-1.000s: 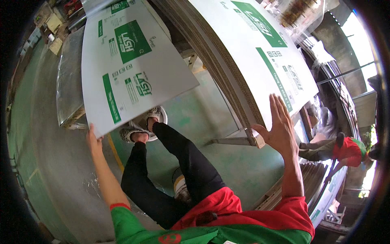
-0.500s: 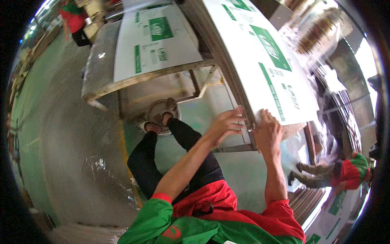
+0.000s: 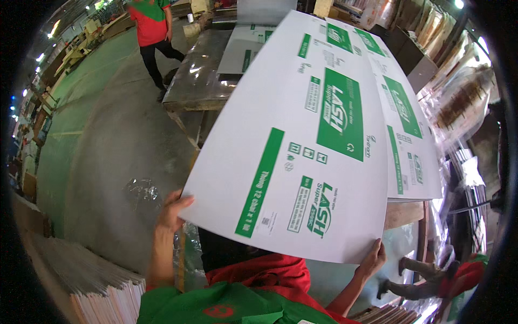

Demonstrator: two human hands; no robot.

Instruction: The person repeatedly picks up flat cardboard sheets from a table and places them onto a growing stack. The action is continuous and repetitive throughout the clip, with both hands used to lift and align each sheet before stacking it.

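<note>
A large white printed sheet (image 3: 302,135) with green panels, apparently cardboard, spans the middle of the view, slightly bowed. My left hand (image 3: 172,211) grips its near left corner, thumb over the top face. At the near right corner my right hand (image 3: 372,261) pinches the edge, its fingers partly hidden beneath. Under and to the right of this sheet lies a pile of matching printed sheets (image 3: 426,167) on a support. The held sheet covers my legs and part of the left table.
A table (image 3: 189,97) at the far left carries another printed sheet (image 3: 234,49). One person (image 3: 148,27) stands beyond it; another person (image 3: 458,278) is at the lower right. Stacked boards (image 3: 108,302) sit at the lower left, and clear plastic (image 3: 143,189) lies on the floor.
Both hands were at the pile's near edge; now they are wide apart, holding the top sheet. That sheet has come off the pile toward me and to the left.
</note>
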